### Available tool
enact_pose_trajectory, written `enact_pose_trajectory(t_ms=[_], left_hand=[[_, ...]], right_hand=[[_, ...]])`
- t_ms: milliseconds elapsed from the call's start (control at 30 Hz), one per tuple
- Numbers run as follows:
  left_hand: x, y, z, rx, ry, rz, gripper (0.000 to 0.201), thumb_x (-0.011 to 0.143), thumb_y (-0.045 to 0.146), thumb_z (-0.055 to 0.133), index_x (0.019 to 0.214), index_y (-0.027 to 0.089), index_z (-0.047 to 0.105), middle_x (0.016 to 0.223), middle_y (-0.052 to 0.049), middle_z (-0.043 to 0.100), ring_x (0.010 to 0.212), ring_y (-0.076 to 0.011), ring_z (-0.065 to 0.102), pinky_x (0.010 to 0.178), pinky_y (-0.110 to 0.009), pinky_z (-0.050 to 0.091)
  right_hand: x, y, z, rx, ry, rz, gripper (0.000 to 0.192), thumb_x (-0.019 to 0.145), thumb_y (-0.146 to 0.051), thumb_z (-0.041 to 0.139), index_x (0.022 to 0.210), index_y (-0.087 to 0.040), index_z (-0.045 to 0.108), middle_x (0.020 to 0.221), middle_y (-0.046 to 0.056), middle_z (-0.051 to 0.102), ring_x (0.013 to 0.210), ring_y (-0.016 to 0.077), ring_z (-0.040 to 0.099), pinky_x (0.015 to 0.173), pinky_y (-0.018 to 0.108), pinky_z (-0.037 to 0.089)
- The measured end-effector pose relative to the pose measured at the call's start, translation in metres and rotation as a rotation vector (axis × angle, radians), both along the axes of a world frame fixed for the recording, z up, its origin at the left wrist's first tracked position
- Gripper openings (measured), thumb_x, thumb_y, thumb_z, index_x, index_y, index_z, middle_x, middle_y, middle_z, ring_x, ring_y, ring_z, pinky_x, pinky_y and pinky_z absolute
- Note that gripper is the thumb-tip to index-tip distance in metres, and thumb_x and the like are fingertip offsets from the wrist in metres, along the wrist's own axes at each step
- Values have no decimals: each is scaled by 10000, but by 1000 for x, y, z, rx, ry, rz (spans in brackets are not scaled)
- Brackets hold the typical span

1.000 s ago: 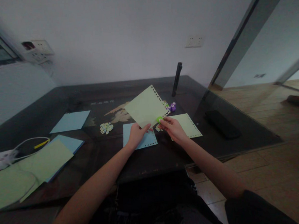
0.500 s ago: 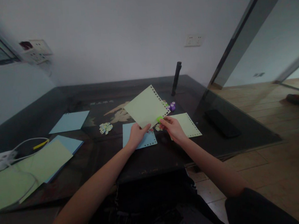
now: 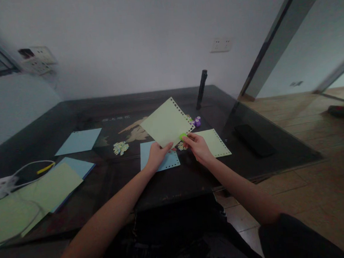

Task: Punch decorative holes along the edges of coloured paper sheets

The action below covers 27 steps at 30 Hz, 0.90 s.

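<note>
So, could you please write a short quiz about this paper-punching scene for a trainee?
1. True or false: the left hand holds the green sheet off the table.
2. What do the right hand fingers pinch at the sheet's edge?
3. Which lies under the left hand: A) blue sheet, B) phone, C) purple punches?

Key: 1 true; 2 a green punch; 3 A.

Both forearms bare; left hand point(image 3: 156, 155) and right hand point(image 3: 198, 147) ungloved; a dark sleeve point(image 3: 297, 236) covers the right upper arm, dark clothing point(image 3: 173, 239) below
</note>
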State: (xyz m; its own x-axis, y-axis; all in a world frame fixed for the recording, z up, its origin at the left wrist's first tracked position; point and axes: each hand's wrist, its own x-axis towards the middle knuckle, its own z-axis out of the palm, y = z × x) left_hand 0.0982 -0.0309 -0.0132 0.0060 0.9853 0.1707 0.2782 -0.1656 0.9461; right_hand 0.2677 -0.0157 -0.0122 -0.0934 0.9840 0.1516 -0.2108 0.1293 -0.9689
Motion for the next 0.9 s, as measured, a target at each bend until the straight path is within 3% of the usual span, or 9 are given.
enact_pose_trajectory(t_ms=[900], left_hand=[[2, 0, 0, 5, -32, -9, 261, 757, 336, 619, 817, 95, 700, 706, -85, 730, 670, -213, 670, 654, -295, 516]], right_hand=[[-2, -3, 6, -4, 38, 0, 293, 642, -416, 742, 639, -178, 569, 578, -36, 496, 527, 90, 429, 505, 257, 284]])
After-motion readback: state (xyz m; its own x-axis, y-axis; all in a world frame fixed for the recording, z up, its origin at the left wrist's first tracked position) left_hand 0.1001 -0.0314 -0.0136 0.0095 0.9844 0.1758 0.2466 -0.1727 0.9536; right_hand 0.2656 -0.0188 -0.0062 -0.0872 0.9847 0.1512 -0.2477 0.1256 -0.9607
